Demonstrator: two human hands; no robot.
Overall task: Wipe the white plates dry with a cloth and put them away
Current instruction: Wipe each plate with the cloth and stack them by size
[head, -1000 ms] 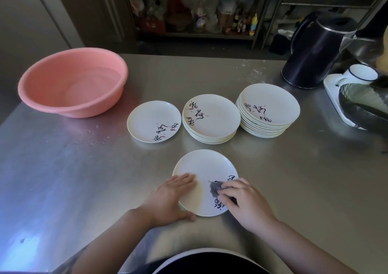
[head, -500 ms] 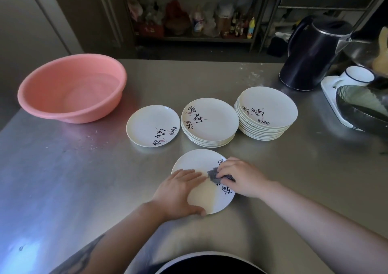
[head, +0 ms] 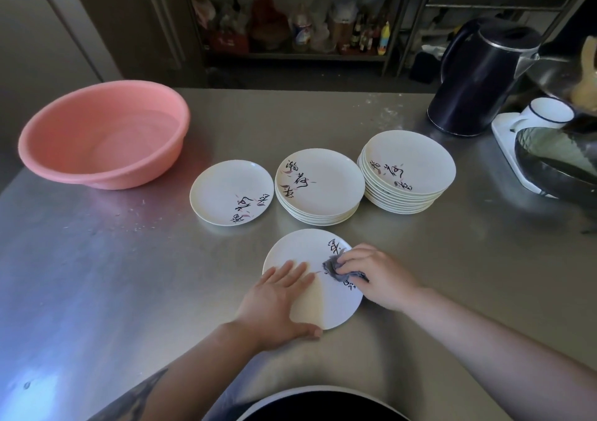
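A white plate (head: pixel 303 249) with black brush lettering lies flat on the steel table in front of me. My left hand (head: pixel 274 304) presses on its left side with straight fingers, thumb against the near rim. My right hand (head: pixel 378 275) grips a small grey cloth (head: pixel 334 267) and holds it on the plate's right part. Beyond it lie a single plate (head: pixel 226 188), a middle stack of plates (head: pixel 323 185) and a taller stack (head: pixel 413 162) on the right.
A pink plastic basin (head: pixel 97 136) stands at the far left of the steel table (head: pixel 97 275). A dark kettle (head: pixel 478 78) stands at the far right, with a white mug (head: pixel 546 114) and a dark pan (head: pixel 555 168) beside it. Shelves with bottles run behind the table.
My right hand has slid the cloth from the plate's near right part up toward its far right and back a little. The left hand stays pressed on the plate.
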